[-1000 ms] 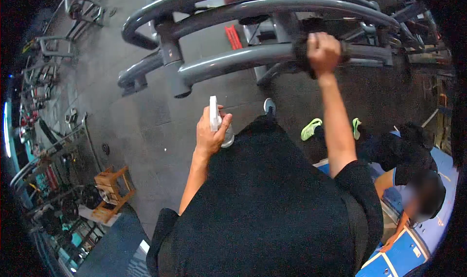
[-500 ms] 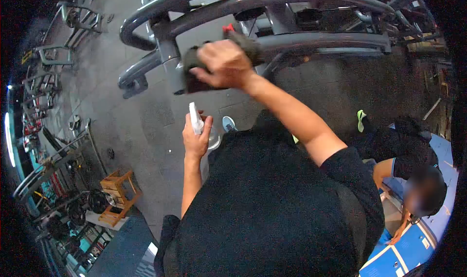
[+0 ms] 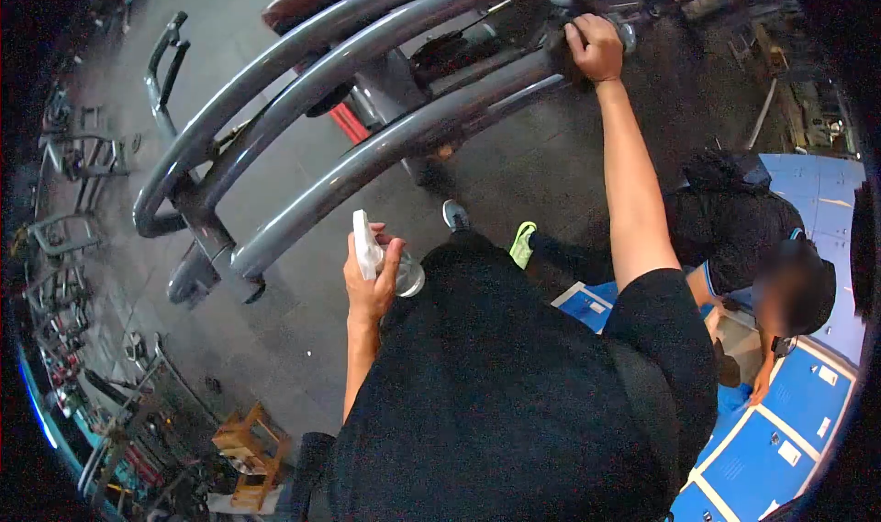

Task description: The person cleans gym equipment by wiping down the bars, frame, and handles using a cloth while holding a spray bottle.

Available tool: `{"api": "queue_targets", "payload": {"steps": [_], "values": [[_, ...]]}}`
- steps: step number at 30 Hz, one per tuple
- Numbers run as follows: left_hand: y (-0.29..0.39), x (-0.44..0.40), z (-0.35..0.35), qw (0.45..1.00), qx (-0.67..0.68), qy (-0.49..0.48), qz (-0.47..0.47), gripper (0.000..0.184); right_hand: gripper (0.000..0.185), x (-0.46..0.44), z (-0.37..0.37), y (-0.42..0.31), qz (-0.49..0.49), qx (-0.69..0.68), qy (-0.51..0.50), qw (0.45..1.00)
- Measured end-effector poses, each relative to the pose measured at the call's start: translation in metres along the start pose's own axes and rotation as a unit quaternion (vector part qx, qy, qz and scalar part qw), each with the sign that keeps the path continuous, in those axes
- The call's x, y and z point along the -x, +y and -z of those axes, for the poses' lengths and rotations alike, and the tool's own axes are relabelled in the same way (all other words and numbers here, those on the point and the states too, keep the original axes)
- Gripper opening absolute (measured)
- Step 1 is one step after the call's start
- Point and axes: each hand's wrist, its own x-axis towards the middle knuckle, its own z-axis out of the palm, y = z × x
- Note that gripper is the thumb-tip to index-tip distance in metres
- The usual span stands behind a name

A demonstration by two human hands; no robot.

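Observation:
My left hand (image 3: 372,270) is closed around a spray bottle (image 3: 408,279) with a white trigger head and a clear body, held upright in front of my torso. Farther out, my right hand (image 3: 596,49) presses a dark cloth (image 3: 558,45) to the far end of a grey metal tube on the gym machine frame (image 3: 367,160). Most of the cloth is hidden by the hand and blends with the dark parts around it. Curved glossy tubes of the frame run from there down to the left.
On the right, another person (image 3: 734,228) bends over blue lockers (image 3: 794,403). A wooden stool (image 3: 252,453) stands at the lower left, near weight equipment. More machines line the left side of the dark floor (image 3: 303,357).
My right hand has moved with the cloth from the frame's left side to the right along the tube. My view has turned, and the left hand still holds the spray bottle.

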Motion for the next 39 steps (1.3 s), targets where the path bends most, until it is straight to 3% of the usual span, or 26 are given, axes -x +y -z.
{"api": "queue_targets", "payload": {"steps": [3, 4, 6, 10, 15, 17, 20, 23, 25, 29, 30, 32, 36, 38, 39], "values": [[-0.006, 0.015, 0.019, 1.0, -0.026, 0.008, 0.002, 0.038, 0.028, -0.007, 0.001, -0.061, -0.041, 0.021, 0.023, 0.999], [-0.01, 0.022, 0.029, 0.999, -0.029, 0.026, 0.009, 0.038, 0.027, -0.009, -0.004, -0.093, -0.012, 0.024, 0.027, 0.999], [-0.02, 0.036, 0.052, 0.996, -0.081, 0.032, 0.015, 0.037, 0.028, -0.011, -0.007, -0.183, -0.011, -0.003, -0.025, 1.0], [-0.031, 0.068, 0.101, 0.991, -0.085, 0.1, 0.023, 0.035, 0.029, -0.009, -0.029, -0.353, -0.018, -0.06, -0.014, 0.998], [-0.047, 0.14, 0.138, 0.965, -0.09, 0.238, 0.058, 0.034, 0.032, -0.02, 0.003, -0.538, 0.053, -0.195, -0.046, 0.978], [-0.049, 0.161, 0.148, 0.958, -0.101, 0.257, 0.076, 0.034, 0.032, -0.02, 0.011, -0.582, 0.063, -0.225, -0.068, 0.97], [-0.051, 0.149, 0.153, 0.949, -0.133, 0.273, 0.081, 0.034, 0.033, -0.027, -0.01, -0.591, 0.058, -0.264, -0.057, 0.961], [-0.051, 0.131, 0.138, 0.961, -0.151, 0.224, 0.064, 0.036, 0.038, -0.023, 0.0, -0.564, 0.151, -0.312, -0.081, 0.934], [-0.039, 0.103, 0.117, 0.969, -0.17, 0.172, 0.044, 0.036, 0.039, -0.02, -0.006, -0.522, 0.161, -0.318, -0.076, 0.931], [-0.02, 0.048, 0.059, 0.985, -0.15, 0.089, 0.0, 0.035, 0.035, 0.003, -0.006, -0.334, 0.134, -0.2, -0.053, 0.969], [-0.014, 0.033, 0.04, 0.99, -0.125, 0.071, -0.008, 0.035, 0.033, 0.01, 0.001, -0.278, 0.134, -0.154, -0.106, 0.973], [-0.008, 0.005, 0.019, 0.989, -0.135, 0.048, -0.048, 0.035, 0.035, 0.012, -0.003, -0.183, 0.128, -0.091, -0.059, 0.986], [0.004, -0.024, -0.032, 0.987, -0.152, -0.05, -0.01, 0.04, 0.032, 0.011, 0.011, -0.022, 0.166, -0.05, -0.028, 0.984], [0.009, -0.026, -0.047, 0.987, -0.123, -0.028, -0.095, 0.037, 0.027, 0.006, 0.024, 0.005, 0.123, -0.037, -0.022, 0.992], [0.007, -0.027, -0.036, 0.99, -0.118, -0.034, -0.075, 0.038, 0.027, -0.002, 0.022, -0.007, 0.124, -0.039, -0.025, 0.991]]}}
